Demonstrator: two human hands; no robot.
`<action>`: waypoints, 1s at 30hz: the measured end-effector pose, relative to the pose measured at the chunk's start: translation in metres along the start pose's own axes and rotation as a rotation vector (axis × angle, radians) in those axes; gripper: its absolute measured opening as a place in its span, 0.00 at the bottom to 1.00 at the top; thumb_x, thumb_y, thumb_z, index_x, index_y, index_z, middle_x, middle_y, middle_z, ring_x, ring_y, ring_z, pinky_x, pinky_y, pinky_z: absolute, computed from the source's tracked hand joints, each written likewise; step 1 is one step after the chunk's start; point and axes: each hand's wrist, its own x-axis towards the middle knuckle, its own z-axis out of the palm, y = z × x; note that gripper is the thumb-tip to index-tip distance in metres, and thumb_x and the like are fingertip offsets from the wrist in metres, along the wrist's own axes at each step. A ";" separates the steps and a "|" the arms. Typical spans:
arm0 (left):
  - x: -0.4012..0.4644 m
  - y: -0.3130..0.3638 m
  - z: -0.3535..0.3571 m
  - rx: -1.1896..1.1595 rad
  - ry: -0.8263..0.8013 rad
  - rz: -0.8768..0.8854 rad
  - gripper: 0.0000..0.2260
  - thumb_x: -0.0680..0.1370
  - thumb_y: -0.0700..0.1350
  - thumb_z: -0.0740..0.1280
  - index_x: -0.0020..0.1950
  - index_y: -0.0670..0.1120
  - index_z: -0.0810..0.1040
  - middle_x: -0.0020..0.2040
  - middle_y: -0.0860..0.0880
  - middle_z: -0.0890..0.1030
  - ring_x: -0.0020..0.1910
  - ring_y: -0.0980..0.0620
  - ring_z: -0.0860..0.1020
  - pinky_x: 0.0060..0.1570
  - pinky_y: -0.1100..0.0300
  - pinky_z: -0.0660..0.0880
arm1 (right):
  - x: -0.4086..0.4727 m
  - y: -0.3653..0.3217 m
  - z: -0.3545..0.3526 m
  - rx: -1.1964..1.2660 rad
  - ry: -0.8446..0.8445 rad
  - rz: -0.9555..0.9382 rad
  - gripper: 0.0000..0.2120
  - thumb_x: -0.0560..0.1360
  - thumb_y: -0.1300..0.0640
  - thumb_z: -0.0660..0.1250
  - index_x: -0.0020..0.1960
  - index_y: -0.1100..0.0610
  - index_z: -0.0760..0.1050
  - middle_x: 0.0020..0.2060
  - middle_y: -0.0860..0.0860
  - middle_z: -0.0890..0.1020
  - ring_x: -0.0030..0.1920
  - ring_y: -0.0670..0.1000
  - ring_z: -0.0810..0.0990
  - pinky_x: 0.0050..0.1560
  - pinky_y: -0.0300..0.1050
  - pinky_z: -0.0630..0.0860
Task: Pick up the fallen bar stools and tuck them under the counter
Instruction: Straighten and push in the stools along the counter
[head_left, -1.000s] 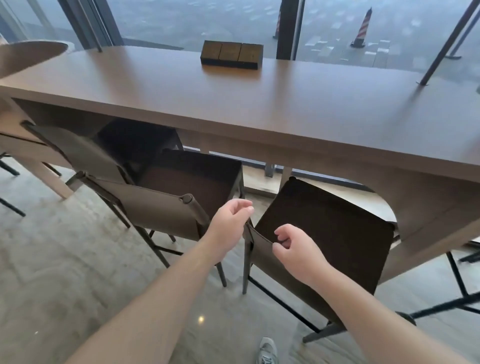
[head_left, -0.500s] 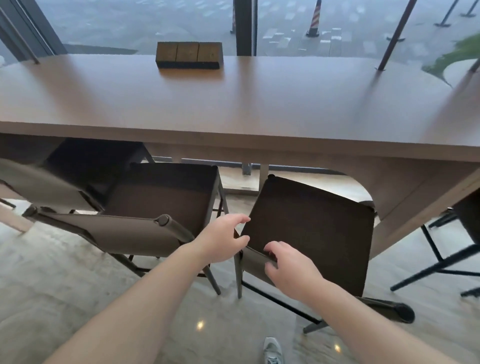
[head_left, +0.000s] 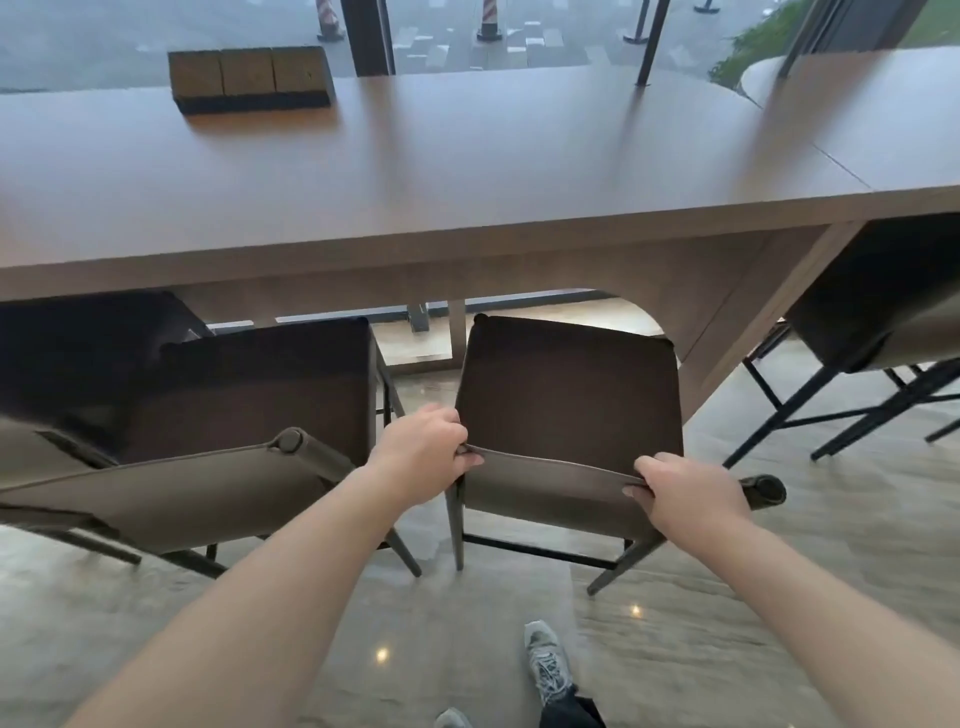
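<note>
A brown bar stool (head_left: 569, 395) stands upright in front of me, its dark seat facing the wooden counter (head_left: 467, 171) and its front edge just below the counter's rim. My left hand (head_left: 423, 447) grips the left end of its low backrest. My right hand (head_left: 685, 499) grips the right end of the same backrest. A second stool (head_left: 249, 395) stands upright to the left, partly under the counter, with a third dark seat beyond it in shadow.
Another stool (head_left: 878, 312) stands at the right under the adjoining counter section. A wooden block holder (head_left: 249, 78) sits on the countertop at the back left. The counter's slanted leg panel (head_left: 727, 332) lies just right of the held stool. Glass windows lie behind; my shoe (head_left: 545, 660) is on the shiny floor.
The stool was turned from a skewed angle to square with the counter. My right hand slid from the backrest's left part to its right end; my left hand closed on the left end.
</note>
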 end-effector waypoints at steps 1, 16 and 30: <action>0.000 0.000 0.001 -0.002 0.003 0.002 0.16 0.80 0.59 0.62 0.49 0.49 0.82 0.49 0.54 0.77 0.52 0.54 0.72 0.46 0.54 0.76 | 0.000 0.001 0.002 -0.002 0.015 0.013 0.11 0.80 0.42 0.56 0.48 0.47 0.70 0.39 0.44 0.71 0.39 0.51 0.73 0.32 0.44 0.63; -0.001 -0.022 0.016 -0.017 0.113 -0.085 0.17 0.79 0.61 0.62 0.44 0.50 0.83 0.45 0.57 0.76 0.50 0.56 0.72 0.41 0.58 0.75 | 0.025 -0.013 -0.010 0.036 0.264 -0.153 0.10 0.67 0.59 0.78 0.35 0.55 0.77 0.28 0.49 0.73 0.27 0.56 0.74 0.27 0.41 0.58; -0.015 -0.012 0.020 0.091 0.365 -0.074 0.15 0.68 0.52 0.78 0.28 0.48 0.78 0.31 0.54 0.75 0.33 0.51 0.74 0.27 0.65 0.61 | 0.080 -0.006 -0.021 0.063 0.285 -0.296 0.11 0.62 0.65 0.77 0.33 0.58 0.75 0.28 0.53 0.74 0.26 0.58 0.74 0.27 0.43 0.61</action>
